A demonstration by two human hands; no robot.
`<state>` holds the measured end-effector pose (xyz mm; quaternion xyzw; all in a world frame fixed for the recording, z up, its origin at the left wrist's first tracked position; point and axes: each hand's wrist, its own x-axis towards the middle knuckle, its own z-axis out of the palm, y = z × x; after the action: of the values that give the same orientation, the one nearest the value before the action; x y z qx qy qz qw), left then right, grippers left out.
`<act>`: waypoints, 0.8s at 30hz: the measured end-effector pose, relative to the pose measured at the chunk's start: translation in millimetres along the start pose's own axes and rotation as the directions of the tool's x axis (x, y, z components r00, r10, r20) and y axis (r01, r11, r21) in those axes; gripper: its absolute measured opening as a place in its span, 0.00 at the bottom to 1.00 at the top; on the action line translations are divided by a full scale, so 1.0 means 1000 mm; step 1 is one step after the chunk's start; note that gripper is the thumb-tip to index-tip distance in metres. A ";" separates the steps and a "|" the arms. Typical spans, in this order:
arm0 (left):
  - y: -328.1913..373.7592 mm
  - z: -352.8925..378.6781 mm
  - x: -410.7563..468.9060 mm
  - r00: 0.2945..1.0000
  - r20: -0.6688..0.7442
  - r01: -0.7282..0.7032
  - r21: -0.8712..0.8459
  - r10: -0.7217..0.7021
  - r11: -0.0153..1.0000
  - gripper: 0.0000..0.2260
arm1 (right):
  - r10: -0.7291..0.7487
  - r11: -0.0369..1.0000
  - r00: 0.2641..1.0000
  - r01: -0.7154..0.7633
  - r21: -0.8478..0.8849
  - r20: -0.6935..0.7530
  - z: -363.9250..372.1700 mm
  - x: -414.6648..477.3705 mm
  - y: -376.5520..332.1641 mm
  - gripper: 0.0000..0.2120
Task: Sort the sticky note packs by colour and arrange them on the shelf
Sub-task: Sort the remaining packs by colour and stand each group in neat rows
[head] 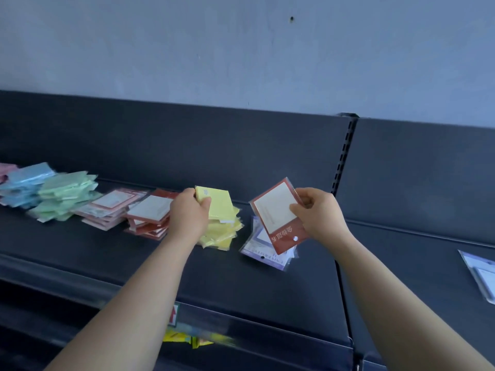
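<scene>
Gripping a yellow pack (pixel 214 202) at its left edge, the left hand (pixel 187 212) holds it on top of the yellow pile (pixel 222 234) on the dark shelf (pixel 241 279). The right hand (pixel 318 215) pinches a red pack (pixel 276 215), tilted in the air above a few purple packs (pixel 261 250) lying just right of the yellow pile. Further left sit the sorted piles: red (pixel 148 215), pale pink (pixel 109 207), green (pixel 64 195) and blue (pixel 25 183). Another purple pack (pixel 482 274) lies far right, cut off by the frame edge.
</scene>
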<state>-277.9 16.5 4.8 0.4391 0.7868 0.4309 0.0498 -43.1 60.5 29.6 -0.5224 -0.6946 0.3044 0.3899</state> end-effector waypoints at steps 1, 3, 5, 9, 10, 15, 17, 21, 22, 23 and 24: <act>-0.002 0.002 0.002 1.000 -0.012 -0.001 0.033 0.002 0.999 0.09 | -0.003 1.000 1.000 0.003 -0.003 0.004 0.001 0.004 0.000 0.14; -0.006 0.004 0.004 1.000 -0.029 0.007 0.085 -0.004 0.996 0.10 | -0.005 1.000 1.000 0.005 -0.009 0.018 0.003 0.011 -0.001 0.13; -0.011 0.007 0.005 1.000 -0.029 0.003 0.129 0.001 0.992 0.11 | -0.015 1.000 1.000 0.015 -0.001 0.025 0.005 0.019 -0.002 0.12; -0.015 0.006 0.004 0.996 -0.049 -0.061 0.177 0.071 0.982 0.11 | -0.036 0.998 0.999 0.035 0.053 0.018 0.008 0.032 -0.004 0.12; -0.015 0.003 0.003 0.993 -0.069 -0.077 0.192 0.092 0.978 0.11 | -0.042 0.997 0.999 0.041 0.071 0.013 0.009 0.035 -0.005 0.12; -0.014 -0.011 -0.020 0.972 -0.139 -0.175 0.101 0.188 0.979 0.10 | -0.055 0.981 0.998 0.047 0.188 0.035 0.029 0.046 -0.021 0.10; -0.012 -0.013 -0.026 0.983 -0.067 -0.173 -0.001 0.172 0.985 0.11 | -0.064 0.977 0.996 0.049 0.208 0.065 0.042 0.047 -0.032 0.09; -0.018 -0.021 -0.019 0.990 0.017 -0.138 -0.138 0.141 0.981 0.12 | -0.056 0.965 0.991 0.024 0.260 0.118 0.075 0.044 -0.052 0.08; -0.021 -0.026 -0.015 0.990 0.024 -0.131 -0.166 0.137 0.977 0.11 | -0.054 0.961 0.991 0.017 0.277 0.126 0.084 0.042 -0.057 0.08; -0.025 -0.033 -0.011 0.991 0.028 -0.123 -0.194 0.131 0.973 0.10 | -0.054 0.957 0.989 0.013 0.290 0.135 0.094 0.041 -0.061 0.09; -0.030 -0.040 -0.006 0.992 0.031 -0.111 -0.216 0.120 0.970 0.08 | -0.061 0.958 0.988 0.018 0.286 0.143 0.104 0.039 -0.065 0.08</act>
<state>-312.1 -20.0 6.0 0.4856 0.7077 0.5054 0.0887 -170.4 78.8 39.1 -0.4227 -0.6815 0.4314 0.4133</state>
